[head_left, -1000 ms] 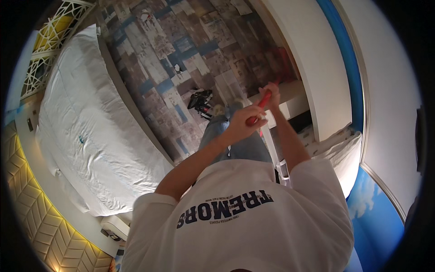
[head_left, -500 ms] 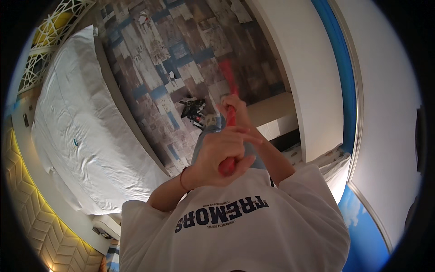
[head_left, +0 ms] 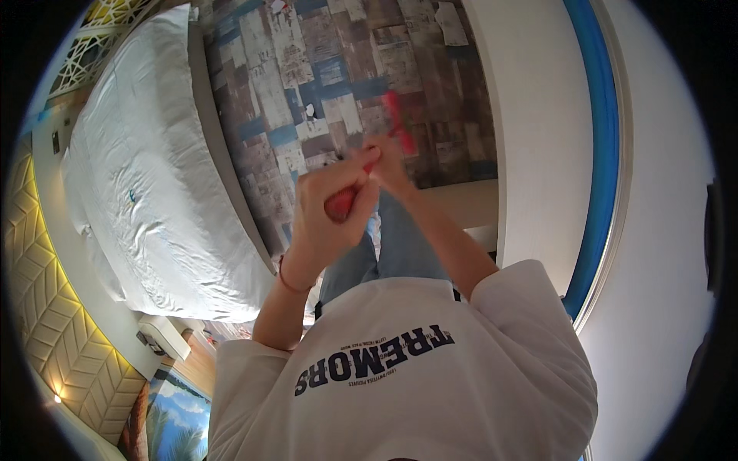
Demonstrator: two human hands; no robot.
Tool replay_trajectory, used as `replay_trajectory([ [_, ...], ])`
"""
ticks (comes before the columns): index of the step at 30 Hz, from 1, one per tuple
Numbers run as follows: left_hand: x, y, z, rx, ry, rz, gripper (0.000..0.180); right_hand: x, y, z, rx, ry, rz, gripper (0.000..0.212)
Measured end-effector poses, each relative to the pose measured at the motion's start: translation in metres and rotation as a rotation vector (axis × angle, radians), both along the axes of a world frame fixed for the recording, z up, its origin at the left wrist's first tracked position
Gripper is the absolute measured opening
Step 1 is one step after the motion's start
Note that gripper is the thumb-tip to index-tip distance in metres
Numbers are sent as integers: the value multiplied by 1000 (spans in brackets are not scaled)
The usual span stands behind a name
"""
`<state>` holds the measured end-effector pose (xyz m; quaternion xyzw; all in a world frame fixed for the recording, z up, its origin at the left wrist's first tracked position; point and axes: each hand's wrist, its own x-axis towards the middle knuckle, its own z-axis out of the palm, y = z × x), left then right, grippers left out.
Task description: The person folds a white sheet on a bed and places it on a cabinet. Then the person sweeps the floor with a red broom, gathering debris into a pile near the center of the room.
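Observation:
My left hand (head_left: 317,209) is closed around the near end of a red stick-like tool (head_left: 339,206), its rounded butt showing between thumb and fingers. Just beyond it, my right hand (head_left: 389,165) grips the same tool farther along its shaft. The tool points away from me over the floor. At its far end is a blurred red part that looks like a crosspiece; its exact kind cannot be made out. Both hands are raised in front of my body, over my legs.
A bed with a white sheet (head_left: 146,177) runs along the left. On the right stands a long pale furniture top (head_left: 530,138) beside a wall with a blue strip (head_left: 596,138). Patchwork-patterned flooring (head_left: 307,69) lies ahead, with a small white scrap (head_left: 310,111) on it.
My hands and the red tool have swung forward and to the left, the left hand rising most. The view has shifted, and the dark object on the floor is now mostly hidden behind my hands.

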<state>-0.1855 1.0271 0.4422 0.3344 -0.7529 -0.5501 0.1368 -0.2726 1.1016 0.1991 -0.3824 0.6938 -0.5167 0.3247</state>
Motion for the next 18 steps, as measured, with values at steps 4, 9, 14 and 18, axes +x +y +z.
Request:
replay_trajectory([
  [4, -12, 14, 20, -133, 52, -131, 12, 51, -6, 30, -77, -368, 81, 20],
  [9, -5, 6, 69, -24, 262, -151, 21, 23, -15, 87, -101, -237, 125, 20],
  [14, -19, -20, 36, 18, 288, -35, 20, -74, -33, 66, -133, 224, -16, 22],
  [18, -59, -39, -53, 157, 370, -91, 16, -164, -51, -3, -147, 409, -59, 24],
])
